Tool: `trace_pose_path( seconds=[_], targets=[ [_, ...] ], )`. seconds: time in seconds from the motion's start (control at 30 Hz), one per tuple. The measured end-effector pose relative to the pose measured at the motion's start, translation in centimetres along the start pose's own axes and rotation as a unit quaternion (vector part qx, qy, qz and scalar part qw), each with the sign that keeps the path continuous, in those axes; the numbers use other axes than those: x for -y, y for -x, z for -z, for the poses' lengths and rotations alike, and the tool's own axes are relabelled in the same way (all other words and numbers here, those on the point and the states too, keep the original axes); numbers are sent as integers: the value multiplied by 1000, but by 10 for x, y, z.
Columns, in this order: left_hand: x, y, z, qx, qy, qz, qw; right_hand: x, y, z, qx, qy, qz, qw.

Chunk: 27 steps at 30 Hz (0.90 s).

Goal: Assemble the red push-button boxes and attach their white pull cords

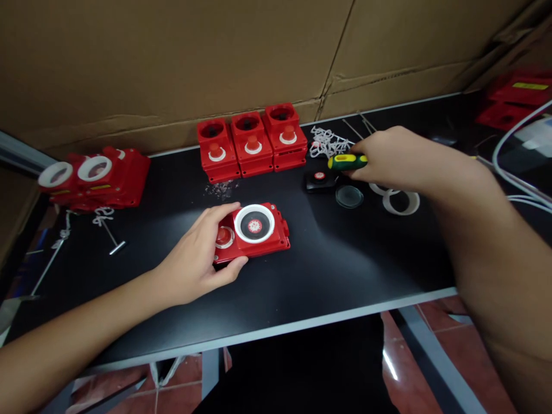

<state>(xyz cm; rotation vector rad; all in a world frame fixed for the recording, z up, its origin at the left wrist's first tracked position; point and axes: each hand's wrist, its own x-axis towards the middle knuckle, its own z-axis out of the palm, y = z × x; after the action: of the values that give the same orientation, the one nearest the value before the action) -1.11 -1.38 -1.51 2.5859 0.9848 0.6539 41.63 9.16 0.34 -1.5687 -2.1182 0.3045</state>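
My left hand [200,253] is wrapped round the left end of a red box [280,236] lying flat on the black table. This box has a red knob [225,236] partly covered by my fingers, and a white ring [271,230] around a black disc with a red and white label [255,226]. Farther right, my right hand [388,158] is closed on the green and yellow handle of a screwdriver [345,161]; its shaft is hidden. Just below that handle are a black part with a red label [319,177] and a clear round glass disc [349,196].
Several white rings [401,203] lie right of the glass. Three red boxes [252,144] stand along the back, with shavings [221,188] in front. More red boxes [97,178] and a small T-handled rod [116,247] are at left. Tangled white chains [328,142] lie behind my right hand.
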Motion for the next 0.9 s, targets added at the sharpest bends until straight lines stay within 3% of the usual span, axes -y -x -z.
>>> trace_pose_path(
  seconds=[0.1,0.33,0.5,0.63,0.77,0.9],
  targets=[
    [-3,-1,5,14,-11,0,1000,12,0,4,89,120,-37,988],
    [-2,-4,3,6,-17,-7,1000,40,-2,7,165,230,-37,958],
    [-5,-5,5,7,-11,-7,1000,46,2,6,148,219,-66,962],
    [-4,-5,4,9,-4,-10,1000,55,8,17,68,186,-57,979],
    [0,-3,2,-4,9,-28,1000,74,17,23,10,89,32,995],
    [0,-4,3,11,1,-28,1000,97,32,11,52,-63,175,981]
  ],
)
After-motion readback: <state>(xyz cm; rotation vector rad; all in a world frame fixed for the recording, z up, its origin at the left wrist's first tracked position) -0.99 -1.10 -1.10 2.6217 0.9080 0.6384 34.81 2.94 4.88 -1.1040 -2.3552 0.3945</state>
